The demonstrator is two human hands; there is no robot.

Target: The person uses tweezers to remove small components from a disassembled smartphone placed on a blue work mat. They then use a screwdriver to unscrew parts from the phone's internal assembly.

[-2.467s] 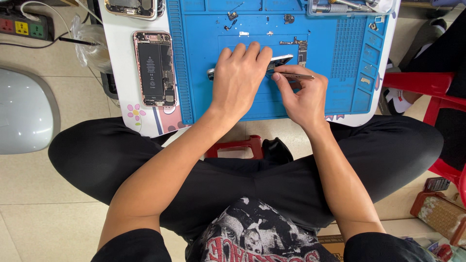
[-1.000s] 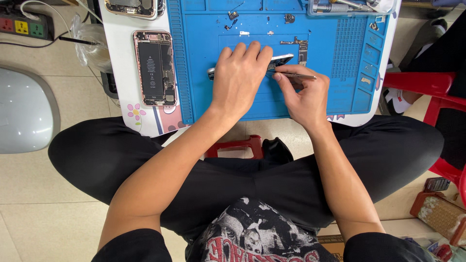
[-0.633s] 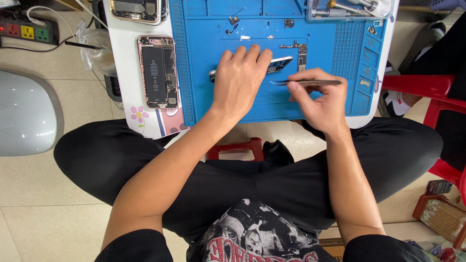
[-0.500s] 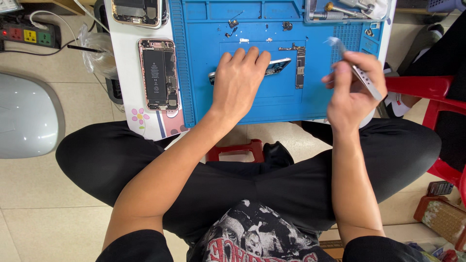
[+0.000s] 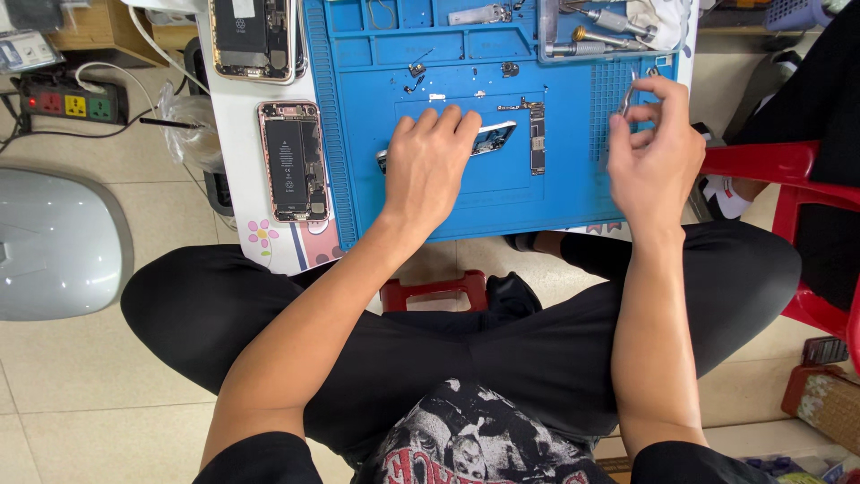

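Pressing our left hand [image 5: 430, 166] flat, fingers together, on the part [image 5: 491, 139] at mat [image 5: 573, 193] centre, we lift tweezers [image 5: 629, 95], right-hand [image 5: 654, 152] fingers clamped, toward two o'clock.

Flat circuit board [image 5: 491, 138], perhaps tweezers [image 5: 629, 95]

Bright, even, soft light from overhead; faint shadows only, under the left hand [image 5: 430, 166] on the blue mat [image 5: 573, 193]. Mild sheen on the pale floor tiles [image 5: 81, 376] at 8 o'clock. Sharp at centre; slight blur on the right hand [image 5: 654, 157]; bowed edges.
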